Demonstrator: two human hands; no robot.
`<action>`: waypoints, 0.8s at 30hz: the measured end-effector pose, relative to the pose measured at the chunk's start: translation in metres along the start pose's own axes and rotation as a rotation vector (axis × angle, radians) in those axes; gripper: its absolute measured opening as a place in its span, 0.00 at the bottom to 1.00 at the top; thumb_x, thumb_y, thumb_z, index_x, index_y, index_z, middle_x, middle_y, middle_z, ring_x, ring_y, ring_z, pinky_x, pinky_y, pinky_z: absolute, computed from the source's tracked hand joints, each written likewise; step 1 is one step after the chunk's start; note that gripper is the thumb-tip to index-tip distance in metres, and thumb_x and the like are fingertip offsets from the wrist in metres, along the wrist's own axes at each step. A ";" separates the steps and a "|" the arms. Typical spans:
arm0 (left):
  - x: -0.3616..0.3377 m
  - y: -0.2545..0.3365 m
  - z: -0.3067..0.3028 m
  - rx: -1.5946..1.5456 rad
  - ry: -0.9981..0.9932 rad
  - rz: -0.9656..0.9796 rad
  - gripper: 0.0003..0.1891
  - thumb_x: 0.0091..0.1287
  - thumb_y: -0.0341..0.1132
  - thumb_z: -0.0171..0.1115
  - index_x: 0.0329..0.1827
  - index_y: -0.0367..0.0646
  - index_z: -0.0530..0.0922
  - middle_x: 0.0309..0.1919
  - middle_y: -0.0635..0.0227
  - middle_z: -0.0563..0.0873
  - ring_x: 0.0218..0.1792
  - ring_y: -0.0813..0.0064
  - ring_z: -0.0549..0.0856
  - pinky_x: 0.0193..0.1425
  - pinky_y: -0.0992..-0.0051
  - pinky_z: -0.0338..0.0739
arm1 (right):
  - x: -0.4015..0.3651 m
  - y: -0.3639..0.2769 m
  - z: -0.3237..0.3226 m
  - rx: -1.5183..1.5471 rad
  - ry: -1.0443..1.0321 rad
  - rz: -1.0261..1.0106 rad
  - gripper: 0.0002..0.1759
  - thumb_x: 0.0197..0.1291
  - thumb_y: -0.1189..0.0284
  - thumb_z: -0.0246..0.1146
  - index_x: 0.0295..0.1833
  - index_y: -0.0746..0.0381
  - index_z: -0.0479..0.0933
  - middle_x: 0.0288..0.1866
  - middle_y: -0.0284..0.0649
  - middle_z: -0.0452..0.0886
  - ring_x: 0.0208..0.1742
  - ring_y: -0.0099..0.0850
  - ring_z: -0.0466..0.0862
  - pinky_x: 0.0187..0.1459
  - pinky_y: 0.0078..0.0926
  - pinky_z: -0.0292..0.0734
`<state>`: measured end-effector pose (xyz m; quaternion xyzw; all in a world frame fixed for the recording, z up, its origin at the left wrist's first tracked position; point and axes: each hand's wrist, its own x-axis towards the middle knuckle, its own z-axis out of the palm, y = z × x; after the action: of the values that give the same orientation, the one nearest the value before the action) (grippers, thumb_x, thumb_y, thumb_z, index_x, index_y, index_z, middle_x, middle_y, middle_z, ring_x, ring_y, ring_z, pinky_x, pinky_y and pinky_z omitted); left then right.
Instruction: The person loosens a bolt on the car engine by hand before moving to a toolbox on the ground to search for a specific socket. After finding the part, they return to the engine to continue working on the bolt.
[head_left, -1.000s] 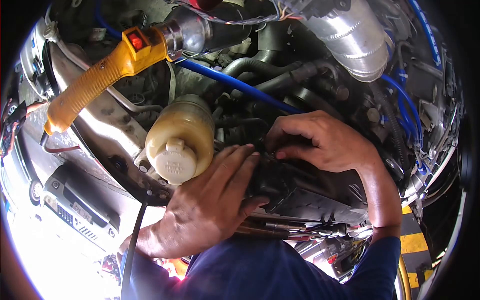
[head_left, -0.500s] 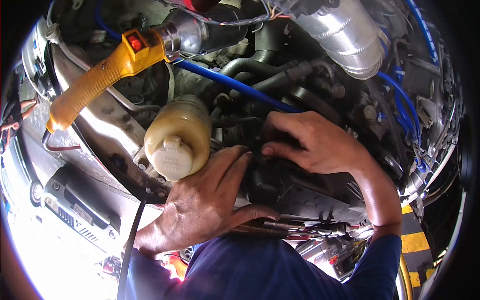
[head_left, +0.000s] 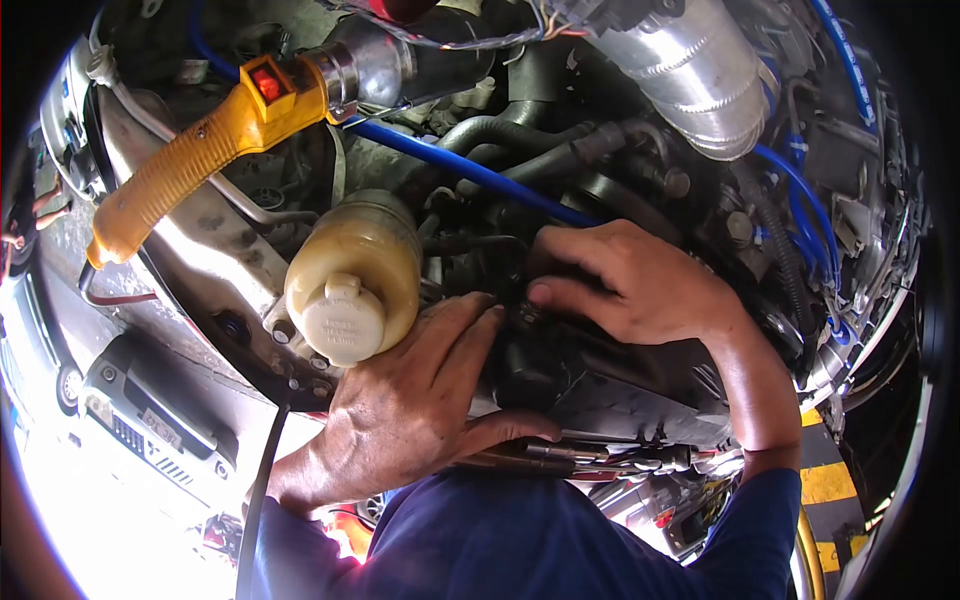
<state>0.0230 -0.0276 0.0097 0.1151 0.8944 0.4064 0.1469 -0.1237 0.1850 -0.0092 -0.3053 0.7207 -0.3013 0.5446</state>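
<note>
My left hand (head_left: pixel 400 385) lies against the front of the engine bay, fingers stretched out and thumb spread. It rests beside the yellowed power steering fluid reservoir (head_left: pixel 392 250) with its pale cap (head_left: pixel 345 325). Between my hands sits a dark, rounded black part (head_left: pixel 535 370). My right hand (head_left: pixel 640 285) reaches in just behind that part, its fingers curled downward and its thumb near the index finger. The right fingertips go into shadow, and whatever they hold is hidden.
A yellow-handled work lamp (head_left: pixel 190 165) hangs over the upper left. A blue hose (head_left: pixel 470 170) crosses the engine behind my right hand. A silver ribbed duct (head_left: pixel 700 80) juts in from above. A parked vehicle (head_left: pixel 155 420) stands at the left.
My right thumb has shifted slightly up and the right hand has turned a little. The left hand stays in place.
</note>
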 end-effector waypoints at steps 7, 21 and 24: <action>0.000 0.000 0.000 -0.008 -0.004 -0.005 0.45 0.56 0.65 0.77 0.56 0.25 0.82 0.54 0.46 0.86 0.51 0.54 0.91 0.53 0.64 0.89 | 0.002 0.006 0.002 0.000 -0.043 -0.076 0.14 0.72 0.65 0.68 0.49 0.65 0.77 0.40 0.50 0.86 0.44 0.52 0.87 0.43 0.43 0.79; 0.000 0.000 0.001 -0.004 -0.001 -0.005 0.45 0.56 0.65 0.77 0.57 0.26 0.82 0.54 0.47 0.86 0.51 0.54 0.91 0.54 0.64 0.89 | 0.005 0.003 0.008 0.000 0.006 -0.090 0.15 0.76 0.62 0.63 0.48 0.65 0.76 0.33 0.54 0.82 0.39 0.57 0.83 0.41 0.53 0.73; 0.000 -0.001 0.002 -0.011 0.009 -0.001 0.45 0.56 0.65 0.78 0.56 0.26 0.82 0.54 0.47 0.86 0.51 0.54 0.91 0.54 0.64 0.89 | 0.006 0.003 0.005 -0.081 -0.053 -0.052 0.14 0.73 0.65 0.66 0.49 0.66 0.76 0.38 0.51 0.85 0.42 0.53 0.86 0.40 0.44 0.77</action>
<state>0.0235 -0.0267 0.0079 0.1121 0.8928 0.4119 0.1436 -0.1202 0.1814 -0.0162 -0.3539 0.7093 -0.2777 0.5426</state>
